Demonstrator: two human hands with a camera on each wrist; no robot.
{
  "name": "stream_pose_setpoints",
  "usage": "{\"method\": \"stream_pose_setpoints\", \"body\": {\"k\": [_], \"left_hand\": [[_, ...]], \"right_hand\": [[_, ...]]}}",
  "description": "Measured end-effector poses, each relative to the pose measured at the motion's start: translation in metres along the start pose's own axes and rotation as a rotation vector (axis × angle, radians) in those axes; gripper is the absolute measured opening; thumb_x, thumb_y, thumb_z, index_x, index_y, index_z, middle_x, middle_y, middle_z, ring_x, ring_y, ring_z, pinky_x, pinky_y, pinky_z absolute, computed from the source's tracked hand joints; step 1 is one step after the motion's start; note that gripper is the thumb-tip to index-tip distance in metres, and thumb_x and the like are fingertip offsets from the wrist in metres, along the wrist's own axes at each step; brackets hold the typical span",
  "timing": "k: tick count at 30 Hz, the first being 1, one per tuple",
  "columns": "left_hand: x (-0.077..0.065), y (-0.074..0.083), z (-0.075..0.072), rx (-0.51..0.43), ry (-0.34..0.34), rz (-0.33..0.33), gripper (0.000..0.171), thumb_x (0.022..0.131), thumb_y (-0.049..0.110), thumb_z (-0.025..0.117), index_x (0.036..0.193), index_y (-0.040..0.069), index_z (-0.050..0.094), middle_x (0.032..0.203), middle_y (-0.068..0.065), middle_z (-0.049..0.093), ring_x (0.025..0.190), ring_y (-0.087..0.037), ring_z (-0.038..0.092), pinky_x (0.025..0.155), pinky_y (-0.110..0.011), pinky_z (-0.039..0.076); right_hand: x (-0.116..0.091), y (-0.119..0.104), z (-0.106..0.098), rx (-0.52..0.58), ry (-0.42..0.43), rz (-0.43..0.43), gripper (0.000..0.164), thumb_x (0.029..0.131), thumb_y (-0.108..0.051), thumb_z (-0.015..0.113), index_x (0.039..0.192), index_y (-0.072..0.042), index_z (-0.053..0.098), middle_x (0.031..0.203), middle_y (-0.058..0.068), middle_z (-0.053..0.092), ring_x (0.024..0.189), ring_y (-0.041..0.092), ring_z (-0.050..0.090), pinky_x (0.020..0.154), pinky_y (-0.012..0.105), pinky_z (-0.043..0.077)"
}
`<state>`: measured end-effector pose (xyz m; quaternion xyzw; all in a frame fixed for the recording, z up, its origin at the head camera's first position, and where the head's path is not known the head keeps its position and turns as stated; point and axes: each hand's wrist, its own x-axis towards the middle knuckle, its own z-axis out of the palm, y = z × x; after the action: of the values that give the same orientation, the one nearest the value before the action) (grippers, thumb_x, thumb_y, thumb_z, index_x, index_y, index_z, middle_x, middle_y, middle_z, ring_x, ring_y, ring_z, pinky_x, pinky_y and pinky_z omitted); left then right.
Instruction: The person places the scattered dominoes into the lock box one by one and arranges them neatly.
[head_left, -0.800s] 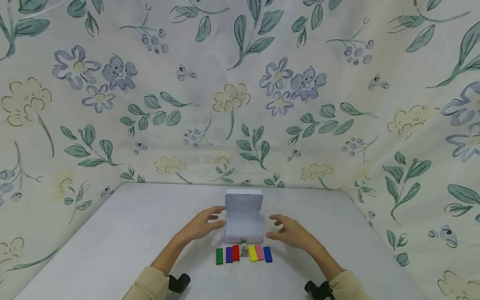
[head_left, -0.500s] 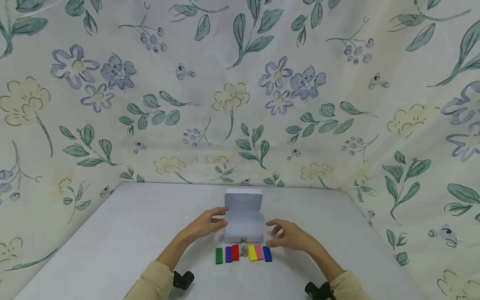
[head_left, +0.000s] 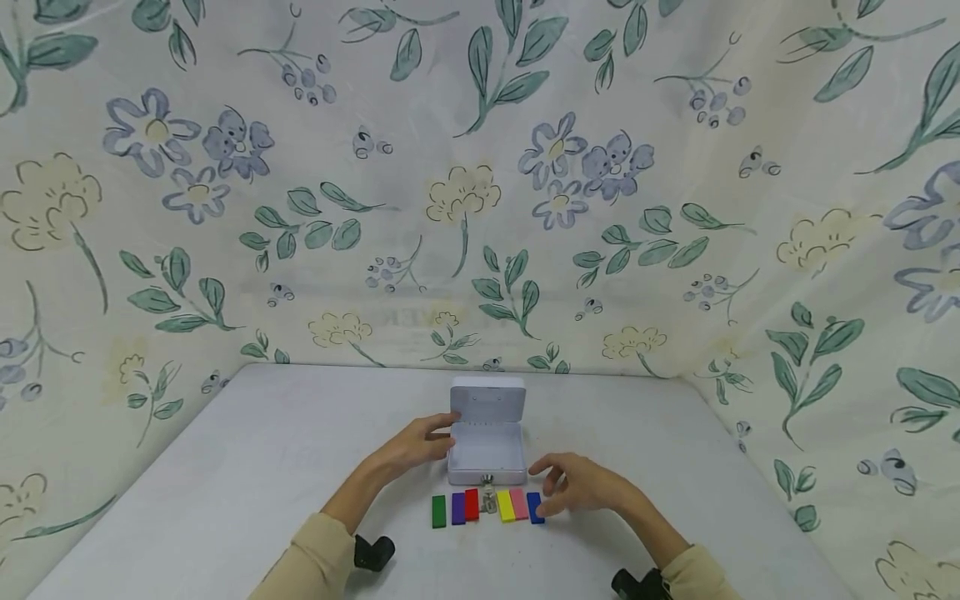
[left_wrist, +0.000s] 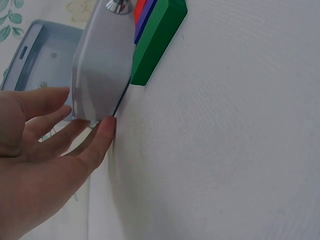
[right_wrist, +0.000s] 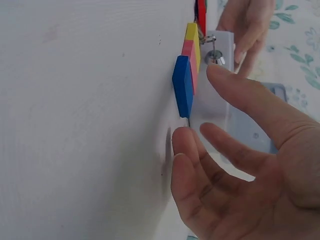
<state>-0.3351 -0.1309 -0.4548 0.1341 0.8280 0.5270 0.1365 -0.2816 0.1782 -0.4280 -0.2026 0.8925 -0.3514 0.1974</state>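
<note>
A white metal cash box (head_left: 487,450) stands with its lid (head_left: 487,404) raised; keys (head_left: 488,500) hang at its front lock. My left hand (head_left: 412,444) is at the box's left side, its fingertips touching or almost touching the wall in the left wrist view. In front lie coloured blocks: green (head_left: 438,512), purple (head_left: 458,508), red (head_left: 472,505), yellow (head_left: 506,506), pink (head_left: 518,504) and blue (head_left: 533,507). My right hand (head_left: 585,483), fingers loosely bent and holding nothing, hovers by the blue block, thumb apart from the fingers in the right wrist view.
The white table (head_left: 300,433) reaches back to a flower-printed cloth (head_left: 465,275) hanging behind and at both sides. A black wrist camera (head_left: 373,553) is strapped to the left forearm and another black camera (head_left: 637,585) to the right.
My right hand has come down toward the front, from beside the box to the blue block. My left hand has shifted slightly right, up to the box's side. Box and blocks stay put.
</note>
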Motion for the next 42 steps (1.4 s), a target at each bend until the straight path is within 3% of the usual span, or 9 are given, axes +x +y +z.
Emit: {"method": "stream_pose_setpoints", "body": {"k": [5,25,42], "left_hand": [[-0.0006,0.0007,0.0000,0.000,-0.011,-0.002,0.051,0.097,0.012,0.055,0.147,0.012,0.046,0.156,-0.016,0.039,0.140,-0.042,0.040,0.109,-0.053,0.043],[0.0020,-0.0017,-0.0039,0.010,-0.044,0.017,0.049,0.097,0.013,0.056,0.146,0.010,0.047,0.153,-0.018,0.041,0.139,-0.041,0.043,0.104,-0.047,0.049],[0.0033,-0.0039,-0.0048,0.011,-0.052,0.015,0.049,0.097,0.014,0.057,0.145,0.013,0.048,0.154,-0.016,0.040,0.140,-0.040,0.041,0.108,-0.050,0.045]], "right_hand": [[-0.0008,-0.0016,0.0018,0.013,-0.019,0.014,0.047,0.079,-0.017,0.081,0.121,-0.006,0.062,0.093,0.007,0.062,0.081,0.019,0.056,0.065,0.029,0.051],[0.0001,0.0015,0.0049,-0.003,-0.052,-0.041,0.040,0.077,-0.009,0.082,0.113,-0.005,0.065,0.091,0.007,0.057,0.078,0.017,0.053,0.060,0.023,0.044],[0.0005,0.0014,0.0060,-0.052,-0.047,-0.077,0.038,0.077,-0.008,0.082,0.111,-0.009,0.066,0.093,0.005,0.058,0.083,0.019,0.052,0.064,0.023,0.044]]}}
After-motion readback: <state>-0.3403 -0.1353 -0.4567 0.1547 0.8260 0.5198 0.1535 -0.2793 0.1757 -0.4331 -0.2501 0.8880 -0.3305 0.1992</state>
